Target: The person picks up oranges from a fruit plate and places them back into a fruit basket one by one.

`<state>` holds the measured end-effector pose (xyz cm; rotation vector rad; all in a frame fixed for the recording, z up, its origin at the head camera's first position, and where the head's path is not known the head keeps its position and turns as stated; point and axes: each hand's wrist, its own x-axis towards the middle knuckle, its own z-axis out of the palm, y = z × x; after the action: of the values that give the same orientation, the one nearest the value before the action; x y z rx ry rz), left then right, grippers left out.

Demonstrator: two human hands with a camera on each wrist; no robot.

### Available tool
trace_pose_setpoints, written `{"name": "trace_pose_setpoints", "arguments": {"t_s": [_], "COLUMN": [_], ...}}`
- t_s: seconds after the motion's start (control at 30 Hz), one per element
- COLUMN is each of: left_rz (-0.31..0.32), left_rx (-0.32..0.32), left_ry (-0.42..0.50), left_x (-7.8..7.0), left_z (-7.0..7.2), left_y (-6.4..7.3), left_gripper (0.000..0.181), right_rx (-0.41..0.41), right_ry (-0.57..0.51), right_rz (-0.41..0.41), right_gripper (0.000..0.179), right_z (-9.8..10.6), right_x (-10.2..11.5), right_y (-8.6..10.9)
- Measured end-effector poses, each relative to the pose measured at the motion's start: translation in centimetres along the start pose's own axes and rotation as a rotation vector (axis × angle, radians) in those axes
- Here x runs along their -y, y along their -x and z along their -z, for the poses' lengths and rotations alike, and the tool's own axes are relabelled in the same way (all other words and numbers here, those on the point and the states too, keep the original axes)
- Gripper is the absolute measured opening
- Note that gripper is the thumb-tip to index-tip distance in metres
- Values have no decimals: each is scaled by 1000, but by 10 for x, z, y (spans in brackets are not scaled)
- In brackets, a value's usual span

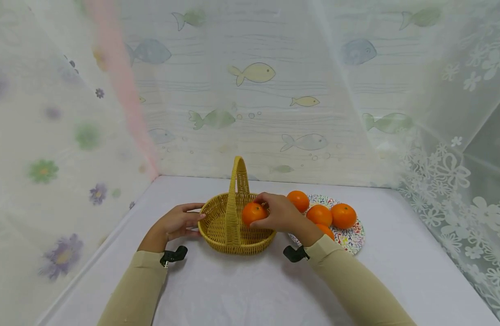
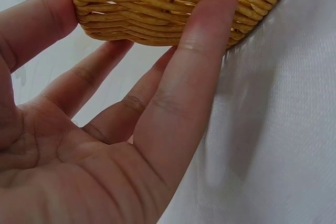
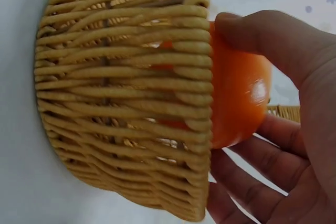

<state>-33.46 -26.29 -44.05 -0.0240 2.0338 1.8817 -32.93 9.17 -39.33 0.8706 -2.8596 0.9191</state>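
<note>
A yellow woven basket [image 1: 215, 226] with a tall arched handle [image 1: 232, 199] stands on the white cloth. Inside its right end, my right hand [image 1: 280, 215] holds an orange [image 1: 254, 214] between thumb and fingers. From the right wrist, the rim crosses in front of this orange [image 3: 239, 93], and its lower part shows only through gaps in the weave. My left hand [image 1: 182, 222] is at the basket's left end. Its spread, fairly straight fingers [image 2: 184, 77] touch the outer wall [image 2: 157, 9].
To the right, partly behind my right forearm, lies a colourful patterned plate [image 1: 357, 235]. Several oranges [image 1: 343, 216] sit on it, one [image 1: 297, 201] at its far left edge. Fish-printed curtain [image 1: 250, 99] hangs behind the table, with sheer fabric on both sides.
</note>
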Motion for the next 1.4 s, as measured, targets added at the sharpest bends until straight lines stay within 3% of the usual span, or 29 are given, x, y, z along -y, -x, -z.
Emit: {"name": "trace_pose_setpoints", "arguments": {"t_s": [0.27, 0.67, 1.4], "left_rz": [1, -4, -5], "left_rx": [3, 25, 29], "left_ry": [4, 5, 22], "left_x": [-2, 1, 3], "left_z": [-1, 1, 2], "left_y": [1, 1, -1], "left_gripper": [64, 64, 67], "right_rx": [60, 83, 66], "right_ry": [18, 41, 36], "right_rz": [-40, -39, 5], "right_gripper": [60, 59, 59], "right_z": [-9, -16, -14], "right_x": [4, 8, 11], "right_y": [-4, -3, 0]}}
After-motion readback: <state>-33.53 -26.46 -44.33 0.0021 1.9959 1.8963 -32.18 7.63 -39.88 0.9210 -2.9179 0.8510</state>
